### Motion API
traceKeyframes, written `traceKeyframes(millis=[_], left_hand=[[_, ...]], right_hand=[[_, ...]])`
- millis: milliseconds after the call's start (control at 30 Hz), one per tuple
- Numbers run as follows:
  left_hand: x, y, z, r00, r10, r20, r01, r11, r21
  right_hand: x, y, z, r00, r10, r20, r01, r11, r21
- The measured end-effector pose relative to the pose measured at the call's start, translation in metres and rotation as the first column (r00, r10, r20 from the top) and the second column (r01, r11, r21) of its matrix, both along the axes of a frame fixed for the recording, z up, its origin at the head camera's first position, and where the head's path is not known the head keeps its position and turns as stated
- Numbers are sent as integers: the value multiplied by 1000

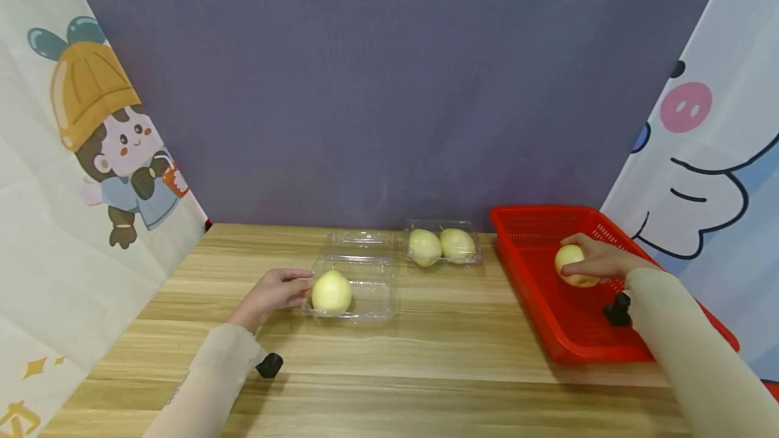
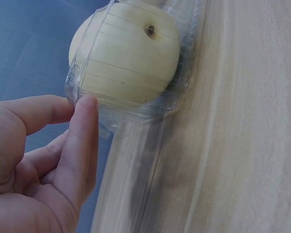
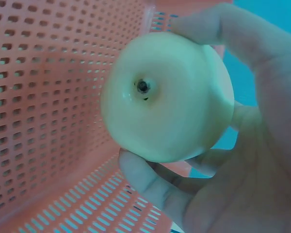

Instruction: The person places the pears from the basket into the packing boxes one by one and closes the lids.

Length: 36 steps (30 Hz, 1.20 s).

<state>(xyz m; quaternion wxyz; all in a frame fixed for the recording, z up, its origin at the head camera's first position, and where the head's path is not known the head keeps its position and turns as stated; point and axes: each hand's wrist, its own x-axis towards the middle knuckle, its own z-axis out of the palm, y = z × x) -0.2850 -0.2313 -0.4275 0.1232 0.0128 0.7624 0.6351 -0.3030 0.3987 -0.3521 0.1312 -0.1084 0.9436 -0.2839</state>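
Note:
At the left edge of an open clear plastic clamshell box, my left hand pinches the rim between thumb and fingertips. One pale yellow pear sits in the box's left part, stem up. In the left wrist view, this pear shows through the ribbed plastic wall just past the fingertips. Over on the right, my right hand grips another pear inside the red basket. The right wrist view shows thumb and fingers wrapped round this pear, its dimpled end facing the camera.
Behind the open box and to its right stands a second clear box with two pears in it. The basket's perforated walls rise around the right hand. A grey-blue backdrop borders the wooden table's far edge.

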Motion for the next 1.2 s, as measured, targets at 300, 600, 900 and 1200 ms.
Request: traceKeyframes(millis=[300, 600, 900, 1200], left_hand=[[0, 1, 0, 1000, 6, 7, -6, 1000, 0], [3, 2, 2, 1000, 3, 3, -3, 1000, -2], [1, 1, 0, 1000, 3, -4, -3, 1000, -7], [2, 2, 1, 1000, 8, -2, -8, 1000, -7]], right_hand=[[3, -5, 10, 996, 41, -73, -42, 999, -16], [5, -18, 22, 986, 66, -156, -67, 998, 4], [5, -31, 33, 962, 114, -249, -108, 994, 34], [8, -55, 46, 943, 136, -303, -114, 989, 89]])
